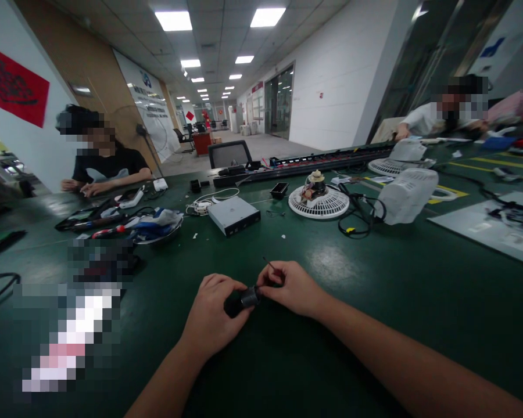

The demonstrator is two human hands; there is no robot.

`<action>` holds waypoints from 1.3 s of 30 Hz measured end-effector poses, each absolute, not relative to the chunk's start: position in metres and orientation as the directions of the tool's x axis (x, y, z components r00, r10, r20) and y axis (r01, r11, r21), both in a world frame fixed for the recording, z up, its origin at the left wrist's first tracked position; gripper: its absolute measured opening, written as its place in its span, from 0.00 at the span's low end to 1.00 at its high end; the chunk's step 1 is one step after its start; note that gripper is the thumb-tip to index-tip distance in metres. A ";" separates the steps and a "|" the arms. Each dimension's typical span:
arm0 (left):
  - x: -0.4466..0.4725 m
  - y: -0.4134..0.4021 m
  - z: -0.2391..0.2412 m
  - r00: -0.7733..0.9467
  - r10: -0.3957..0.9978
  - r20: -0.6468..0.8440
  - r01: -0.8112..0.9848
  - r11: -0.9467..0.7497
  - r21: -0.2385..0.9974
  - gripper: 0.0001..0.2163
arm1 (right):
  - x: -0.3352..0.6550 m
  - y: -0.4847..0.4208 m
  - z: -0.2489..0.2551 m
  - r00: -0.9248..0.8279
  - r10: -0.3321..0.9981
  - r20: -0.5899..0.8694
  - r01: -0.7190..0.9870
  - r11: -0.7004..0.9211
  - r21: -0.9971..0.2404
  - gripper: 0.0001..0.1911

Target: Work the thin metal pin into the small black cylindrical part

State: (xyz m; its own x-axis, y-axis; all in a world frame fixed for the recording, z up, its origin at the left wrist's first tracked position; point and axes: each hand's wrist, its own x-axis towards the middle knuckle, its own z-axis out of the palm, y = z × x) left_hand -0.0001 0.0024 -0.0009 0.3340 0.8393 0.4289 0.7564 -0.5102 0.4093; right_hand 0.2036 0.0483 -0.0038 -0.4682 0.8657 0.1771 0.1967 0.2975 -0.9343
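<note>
Just in front of me, my left hand [215, 316] grips a small black cylindrical part [250, 297] between thumb and fingers, just above the green tabletop. Its right end is ribbed or ringed; the rest is partly covered by my fingers. My right hand [294, 288] is closed in a pinch, its fingertips meeting that right end. A thin dark wire-like piece [267, 263] sticks up to the left from the right hand's fingers. What exactly the right fingertips pinch at the cylinder is too small to tell.
Beyond my hands lie a grey box-shaped drive [234, 216], a small black tray [279, 190], a round white fan grille [318, 203] with a motor, and a white housing [407, 196]. Tools and a blue cloth [159, 223] are left. People sit across the green table [331, 360].
</note>
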 end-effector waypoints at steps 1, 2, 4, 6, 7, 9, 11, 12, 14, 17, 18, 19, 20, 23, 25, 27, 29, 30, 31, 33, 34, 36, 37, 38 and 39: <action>0.000 0.002 -0.001 0.337 0.839 0.426 0.755 -0.512 0.410 0.10 | 0.204 0.048 -0.003 -0.477 0.861 0.178 0.216 0.311 -0.925 0.21; 0.000 0.002 -0.002 0.341 0.839 0.425 0.753 -0.514 0.410 0.10 | 0.204 0.048 -0.002 -0.485 0.856 0.179 0.240 0.327 -0.914 0.20; 0.000 0.002 -0.001 0.351 0.837 0.421 0.749 -0.521 0.411 0.09 | 0.205 0.047 -0.002 -0.500 0.848 0.178 0.288 0.357 -0.888 0.19; -0.001 0.002 -0.001 0.364 0.833 0.416 0.739 -0.531 0.415 0.09 | 0.206 0.047 -0.002 -0.511 0.842 0.174 0.321 0.375 -0.870 0.18; -0.001 0.003 0.000 0.371 0.831 0.415 0.732 -0.537 0.419 0.09 | 0.206 0.047 -0.001 -0.517 0.839 0.170 0.332 0.380 -0.863 0.18; -0.002 0.003 0.000 0.374 0.827 0.419 0.716 -0.545 0.436 0.09 | 0.206 0.047 -0.001 -0.531 0.832 0.162 0.338 0.384 -0.859 0.17; -0.002 0.002 -0.001 0.359 0.833 0.420 0.708 -0.537 0.458 0.11 | 0.204 0.045 -0.001 -0.551 0.820 0.156 0.319 0.379 -0.868 0.17; -0.002 0.002 -0.002 0.350 0.839 0.416 0.708 -0.528 0.469 0.12 | 0.204 0.044 -0.001 -0.562 0.813 0.152 0.302 0.373 -0.877 0.17; -0.002 0.003 -0.004 0.347 0.844 0.408 0.705 -0.522 0.480 0.14 | 0.202 0.043 0.000 -0.581 0.801 0.144 0.273 0.359 -0.893 0.18; -0.002 0.004 -0.007 0.365 0.832 0.419 0.688 -0.544 0.481 0.15 | 0.201 0.041 0.000 -0.576 0.802 0.159 0.283 0.377 -0.882 0.19; -0.002 0.005 -0.007 0.369 0.826 0.427 0.682 -0.552 0.479 0.15 | 0.201 0.041 0.000 -0.563 0.808 0.173 0.301 0.396 -0.867 0.19; -0.002 0.005 -0.006 0.370 0.822 0.433 0.680 -0.557 0.476 0.14 | 0.201 0.041 0.000 -0.548 0.815 0.189 0.324 0.415 -0.850 0.19; -0.002 0.005 -0.006 0.369 0.821 0.436 0.681 -0.558 0.474 0.13 | 0.201 0.042 0.000 -0.533 0.821 0.202 0.351 0.433 -0.830 0.18; -0.001 0.005 -0.004 0.354 0.829 0.432 0.697 -0.542 0.469 0.12 | 0.202 0.042 0.001 -0.503 0.840 0.205 0.435 0.451 -0.780 0.15; 0.001 0.004 -0.003 0.328 0.847 0.419 0.720 -0.511 0.470 0.12 | 0.203 0.042 0.002 -0.497 0.848 0.184 0.480 0.445 -0.756 0.12; 0.002 0.004 -0.003 0.280 0.872 0.401 0.752 -0.458 0.473 0.11 | 0.207 0.044 0.004 -0.495 0.855 0.158 0.522 0.438 -0.732 0.11; 0.001 0.005 -0.004 0.212 0.902 0.377 0.788 -0.386 0.480 0.09 | 0.214 0.047 0.007 -0.482 0.865 0.142 0.570 0.433 -0.698 0.10; -0.001 0.005 -0.005 0.174 0.915 0.365 0.802 -0.346 0.486 0.09 | 0.218 0.049 0.009 -0.468 0.872 0.140 0.598 0.430 -0.676 0.09; -0.002 0.007 -0.006 0.135 0.926 0.351 0.813 -0.306 0.495 0.10 | 0.223 0.052 0.010 -0.461 0.877 0.136 0.628 0.430 -0.648 0.10; -0.007 0.009 -0.008 0.055 0.945 0.322 0.825 -0.224 0.519 0.11 | 0.231 0.057 0.014 -0.476 0.869 0.134 0.673 0.458 -0.581 0.12; -0.009 0.010 -0.008 0.022 0.952 0.304 0.825 -0.189 0.533 0.11 | 0.235 0.059 0.015 -0.503 0.851 0.149 0.670 0.493 -0.554 0.11; -0.013 0.012 -0.009 -0.014 0.961 0.275 0.819 -0.147 0.554 0.11 | 0.239 0.062 0.017 -0.565 0.804 0.186 0.648 0.572 -0.504 0.09; -0.013 0.013 -0.008 -0.016 0.963 0.269 0.816 -0.143 0.559 0.11 | 0.239 0.062 0.018 -0.595 0.779 0.198 0.632 0.606 -0.483 0.09; -0.013 0.013 -0.008 -0.010 0.963 0.268 0.814 -0.148 0.562 0.11 | 0.239 0.062 0.018 -0.619 0.758 0.204 0.620 0.632 -0.465 0.10; -0.013 0.013 -0.006 0.007 0.963 0.269 0.812 -0.162 0.560 0.11 | 0.238 0.061 0.017 -0.634 0.746 0.205 0.617 0.647 -0.447 0.11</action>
